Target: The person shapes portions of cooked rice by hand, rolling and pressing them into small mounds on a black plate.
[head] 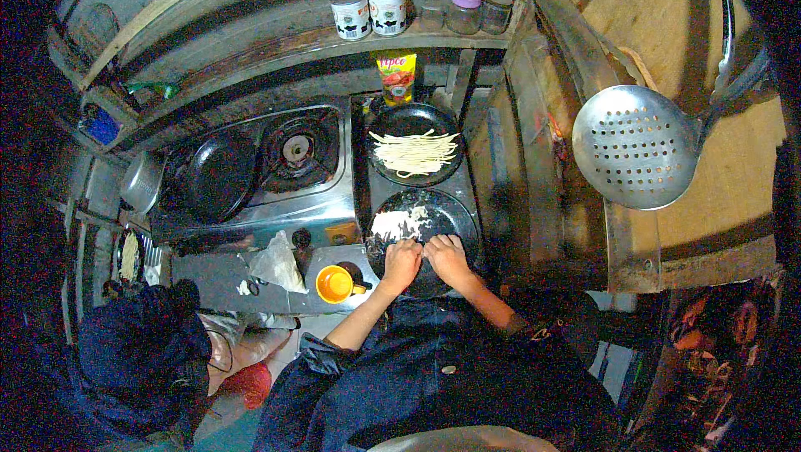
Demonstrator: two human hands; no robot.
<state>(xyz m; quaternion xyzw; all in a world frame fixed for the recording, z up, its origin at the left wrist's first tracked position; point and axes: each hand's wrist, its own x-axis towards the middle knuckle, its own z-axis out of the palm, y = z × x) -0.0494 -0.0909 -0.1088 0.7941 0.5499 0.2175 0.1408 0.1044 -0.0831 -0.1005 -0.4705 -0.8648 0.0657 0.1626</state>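
My left hand (403, 262) and my right hand (447, 258) are side by side over the near part of a round black plate (460, 214), fingers curled inward. Whatever lies under or between the fingers is hidden. White flour-like powder with small pale bits (397, 223) covers part of this plate, just beyond my left hand. On a second black plate (410, 119) farther back lies a pile of pale dough strips (416, 153). An orange-yellow mug (335, 283) stands to the left of my left forearm.
A clear plastic bag (279, 264) with pale contents lies left of the mug. Behind it is a gas stove (306, 205) with a black pan (220, 178). A perforated metal skimmer (637, 148) hangs at right. A yellow pouch (397, 79) stands below the shelf (288, 54). Another person (141, 358) is at lower left.
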